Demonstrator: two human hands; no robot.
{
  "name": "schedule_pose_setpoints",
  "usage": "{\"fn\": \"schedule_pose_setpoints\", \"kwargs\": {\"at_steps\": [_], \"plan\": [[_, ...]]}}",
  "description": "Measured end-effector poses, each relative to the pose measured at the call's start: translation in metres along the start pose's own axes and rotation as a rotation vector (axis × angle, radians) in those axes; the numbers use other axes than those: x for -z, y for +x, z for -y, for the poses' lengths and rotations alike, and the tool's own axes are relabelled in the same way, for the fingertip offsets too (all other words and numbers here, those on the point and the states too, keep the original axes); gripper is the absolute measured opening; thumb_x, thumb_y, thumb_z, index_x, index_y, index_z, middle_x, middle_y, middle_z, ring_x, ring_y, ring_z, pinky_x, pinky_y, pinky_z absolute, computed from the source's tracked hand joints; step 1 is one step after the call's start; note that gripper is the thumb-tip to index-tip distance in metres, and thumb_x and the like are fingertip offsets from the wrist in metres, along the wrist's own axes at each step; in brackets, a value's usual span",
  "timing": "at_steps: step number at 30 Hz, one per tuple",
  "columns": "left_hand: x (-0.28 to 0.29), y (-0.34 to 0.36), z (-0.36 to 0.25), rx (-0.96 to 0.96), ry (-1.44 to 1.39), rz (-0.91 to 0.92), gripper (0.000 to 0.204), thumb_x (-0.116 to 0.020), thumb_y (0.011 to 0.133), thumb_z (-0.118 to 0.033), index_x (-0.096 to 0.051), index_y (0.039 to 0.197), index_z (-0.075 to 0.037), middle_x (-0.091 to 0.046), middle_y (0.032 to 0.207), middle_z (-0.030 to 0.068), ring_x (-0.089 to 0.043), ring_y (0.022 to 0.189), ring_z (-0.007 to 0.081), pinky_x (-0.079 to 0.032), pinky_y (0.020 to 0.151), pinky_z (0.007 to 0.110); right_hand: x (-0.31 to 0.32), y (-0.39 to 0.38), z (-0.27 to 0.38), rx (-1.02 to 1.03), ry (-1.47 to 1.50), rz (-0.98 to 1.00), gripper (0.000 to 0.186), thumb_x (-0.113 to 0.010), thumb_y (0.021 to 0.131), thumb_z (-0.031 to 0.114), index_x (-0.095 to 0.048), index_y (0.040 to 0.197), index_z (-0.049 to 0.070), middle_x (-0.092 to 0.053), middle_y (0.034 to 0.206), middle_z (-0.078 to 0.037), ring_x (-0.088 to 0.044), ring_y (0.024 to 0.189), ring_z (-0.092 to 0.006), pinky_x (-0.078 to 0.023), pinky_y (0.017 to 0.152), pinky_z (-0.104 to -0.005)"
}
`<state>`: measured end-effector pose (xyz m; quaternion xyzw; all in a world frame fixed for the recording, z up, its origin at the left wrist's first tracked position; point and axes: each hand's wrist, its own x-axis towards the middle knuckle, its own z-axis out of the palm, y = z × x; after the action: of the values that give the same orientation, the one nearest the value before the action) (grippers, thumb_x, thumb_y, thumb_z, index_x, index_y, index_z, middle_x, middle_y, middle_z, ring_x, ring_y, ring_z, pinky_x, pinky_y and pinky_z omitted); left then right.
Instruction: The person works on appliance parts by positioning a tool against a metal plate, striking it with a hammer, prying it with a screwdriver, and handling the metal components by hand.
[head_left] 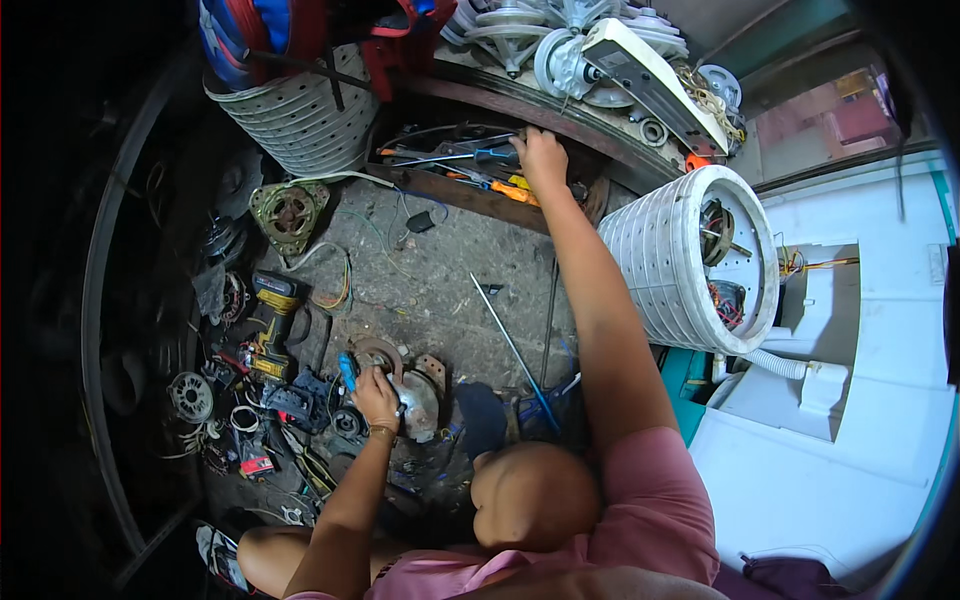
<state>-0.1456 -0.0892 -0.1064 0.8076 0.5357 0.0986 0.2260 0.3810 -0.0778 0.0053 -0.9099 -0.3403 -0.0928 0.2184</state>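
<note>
Near the floor's middle, my left hand [377, 398] is closed around a blue-handled tool [348, 372]; its kind is hidden by my fingers. That hand rests against a domed metal machine part [416, 404], with a rusty round plate [380, 354] just beyond. My right hand [543, 160] reaches far forward into a wooden tool box [470, 200], its fingers bent downward and their tips hidden. Beside those fingers lies a screwdriver [492, 157] with a blue and black handle. Orange- and yellow-handled tools [510, 190] lie in the same box.
A cordless drill [272, 325], a green motor bracket [290, 216] and jumbled parts lie left. One long blue-handled screwdriver [515, 350] lies between my arms. Perforated white drums stand far left [290, 120] and right [660, 260], the latter beside a white appliance panel [800, 480].
</note>
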Motion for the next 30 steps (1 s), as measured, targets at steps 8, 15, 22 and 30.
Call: {"fn": "schedule_pose_setpoints", "kwargs": {"at_steps": [8, 15, 22, 30], "plan": [[0.009, -0.018, -0.010, -0.105, 0.133, 0.020, 0.024, -0.049, 0.100, -0.024, -0.065, 0.100, -0.006, -0.061, 0.109, 0.0121, -0.053, 0.109, 0.0366, -0.038, 0.090, 0.050, -0.015, -0.060, 0.015, -0.142, 0.748, -0.309, 0.043, -0.070, 0.086, 0.012, -0.051, 0.123, -0.002, -0.050, 0.123, -0.025, -0.053, 0.113, -0.0428, -0.042, 0.099, -0.0461], [0.008, -0.013, -0.012, -0.105, 0.118, 0.007, 0.024, -0.048, 0.100, -0.024, -0.064, 0.098, -0.006, -0.060, 0.108, 0.0121, -0.052, 0.110, 0.0357, -0.038, 0.090, 0.049, 0.008, -0.117, 0.014, -0.097, 0.058, 0.008, 0.037, -0.074, 0.083, 0.027, -0.064, 0.112, 0.007, -0.051, 0.127, -0.016, -0.047, 0.118, -0.0363, -0.035, 0.102, -0.0577], [-0.002, -0.014, -0.011, -0.105, 0.116, 0.023, 0.028, -0.047, 0.100, -0.026, -0.063, 0.101, -0.004, -0.061, 0.108, 0.0131, -0.052, 0.110, 0.0371, -0.038, 0.087, 0.052, -0.012, -0.116, 0.043, 0.008, -0.082, 0.003, 0.039, -0.074, 0.083, 0.033, -0.069, 0.118, 0.015, -0.050, 0.132, -0.014, -0.043, 0.127, -0.0373, -0.013, 0.104, -0.0837], [-0.001, -0.013, -0.015, -0.102, 0.046, 0.013, 0.028, -0.046, 0.102, -0.027, -0.063, 0.101, -0.005, -0.062, 0.106, 0.0133, -0.053, 0.108, 0.0373, -0.039, 0.084, 0.055, 0.009, -0.114, -0.028, -0.377, 0.001, 0.032, 0.052, -0.061, 0.093, 0.043, -0.060, 0.123, 0.000, -0.059, 0.127, -0.019, -0.057, 0.122, -0.0361, -0.021, 0.107, -0.0739]]}}
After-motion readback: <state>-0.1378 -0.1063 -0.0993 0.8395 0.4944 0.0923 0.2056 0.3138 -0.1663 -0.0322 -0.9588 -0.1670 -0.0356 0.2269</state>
